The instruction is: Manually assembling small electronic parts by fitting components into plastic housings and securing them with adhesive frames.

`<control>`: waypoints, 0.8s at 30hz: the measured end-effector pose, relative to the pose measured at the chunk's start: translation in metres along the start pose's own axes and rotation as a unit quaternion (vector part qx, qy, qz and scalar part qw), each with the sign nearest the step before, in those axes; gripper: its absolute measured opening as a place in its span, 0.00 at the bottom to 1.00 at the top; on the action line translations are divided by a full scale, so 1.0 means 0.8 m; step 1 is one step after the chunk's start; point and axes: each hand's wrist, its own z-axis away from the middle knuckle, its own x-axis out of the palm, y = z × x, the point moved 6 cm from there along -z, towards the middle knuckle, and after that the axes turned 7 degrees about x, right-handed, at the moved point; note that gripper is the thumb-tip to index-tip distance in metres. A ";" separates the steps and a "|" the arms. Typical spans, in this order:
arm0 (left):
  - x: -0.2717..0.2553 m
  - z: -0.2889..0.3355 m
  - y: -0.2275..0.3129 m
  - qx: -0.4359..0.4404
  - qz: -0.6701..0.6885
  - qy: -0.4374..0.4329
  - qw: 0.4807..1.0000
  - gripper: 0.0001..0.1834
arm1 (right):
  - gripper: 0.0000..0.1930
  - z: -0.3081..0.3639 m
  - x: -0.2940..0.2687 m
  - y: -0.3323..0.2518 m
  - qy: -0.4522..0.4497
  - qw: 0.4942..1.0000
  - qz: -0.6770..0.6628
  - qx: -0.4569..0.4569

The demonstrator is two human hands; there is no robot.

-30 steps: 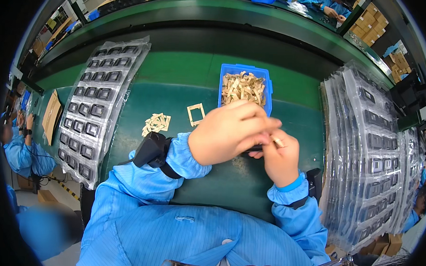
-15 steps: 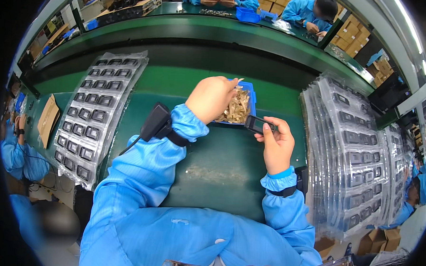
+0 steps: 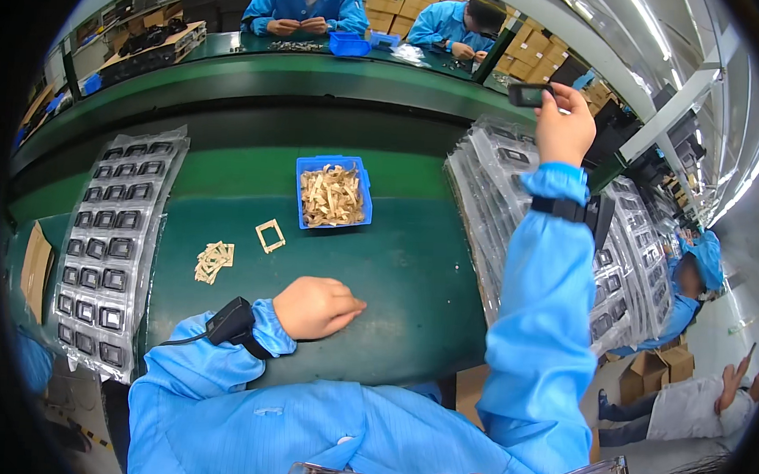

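Note:
Up at the right, my right hand (image 3: 567, 127) is raised with its fingers pinched on a black rectangular frame (image 3: 530, 95) with a dark window. It is held near the far end of the stacked clear trays (image 3: 484, 169). My left hand (image 3: 319, 309) rests low on the green table, fingers curled together; anything inside them is hidden. Beyond it stands a blue bin (image 3: 367, 204) heaped with crumpled tan strips (image 3: 332, 194). A thin cream-coloured square frame (image 3: 262, 237) and a small pile of cream strip-like pieces (image 3: 214, 261) lie left of the bin.
On the left lies a clear plastic tray (image 3: 109, 217) with rows of black frames. A brown cardboard piece (image 3: 35, 264) stands beyond it. A raised green ledge (image 3: 259, 83) crosses the back, where two co-workers sit. Cardboard boxes (image 3: 644, 376) are on the floor at right.
My left hand has left the bin and come down to the near table. My right hand has lifted the black frame far up and right. The cream pieces have come into view.

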 end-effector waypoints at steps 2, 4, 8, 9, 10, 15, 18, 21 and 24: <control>0.005 -0.006 -0.003 0.031 0.008 -0.016 0.999 0.08 | 0.11 -0.084 -0.011 0.116 0.030 0.989 0.144 -0.014; 0.002 0.000 -0.007 0.018 0.003 0.007 1.000 0.07 | 0.14 -0.097 -0.011 0.142 -0.036 0.940 0.338 0.034; 0.000 -0.004 -0.016 0.003 0.017 0.022 1.000 0.07 | 0.12 -0.152 -0.044 0.303 -0.128 0.722 0.643 -0.220; 0.001 0.002 -0.017 -0.018 0.017 0.021 0.999 0.06 | 0.12 -0.150 -0.032 0.308 -0.127 0.805 0.575 -0.077; 0.001 0.004 -0.018 -0.023 0.014 0.026 0.999 0.06 | 0.12 -0.146 -0.038 0.315 -0.117 0.858 0.494 0.075; 0.005 0.006 -0.019 -0.009 0.026 0.029 0.999 0.07 | 0.29 -0.104 -0.039 0.264 -0.204 0.787 0.563 0.149; 0.001 0.004 -0.022 -0.007 0.032 0.024 0.999 0.07 | 0.31 -0.106 -0.067 0.249 -0.263 0.761 0.564 0.181; 0.000 0.006 -0.020 -0.006 0.023 0.024 0.999 0.07 | 0.37 -0.075 -0.068 0.219 -0.356 0.717 0.548 0.242; 0.000 0.009 -0.015 -0.006 0.011 0.032 0.999 0.07 | 0.45 -0.061 -0.061 0.215 -0.344 0.691 0.615 0.160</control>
